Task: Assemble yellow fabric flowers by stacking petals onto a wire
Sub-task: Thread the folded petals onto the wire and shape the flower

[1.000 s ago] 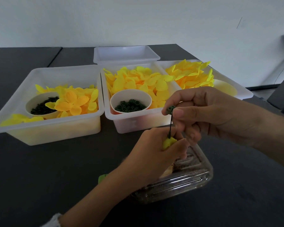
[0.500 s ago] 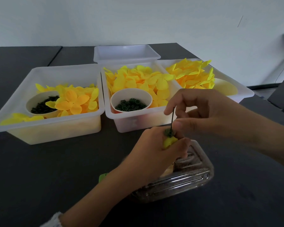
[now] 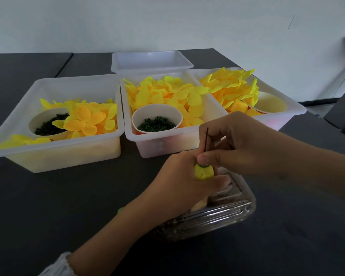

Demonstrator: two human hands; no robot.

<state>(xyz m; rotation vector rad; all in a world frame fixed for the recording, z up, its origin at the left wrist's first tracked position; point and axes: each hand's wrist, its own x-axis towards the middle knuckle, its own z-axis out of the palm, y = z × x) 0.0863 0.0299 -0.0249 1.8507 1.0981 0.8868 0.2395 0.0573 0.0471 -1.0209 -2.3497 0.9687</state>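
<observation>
dark table [image 3: 48,206] — four white bins [image 3: 56,156] | clear plastic box [image 3: 217,216]

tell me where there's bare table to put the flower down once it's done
Bare dark table lies left of the left hand, in front of the left white plastic tub; another bare patch sits right of the clear plastic clamshell box, under the right hand's forearm. It is crowded behind the hands, where the petal-filled tubs stand side by side.
</observation>
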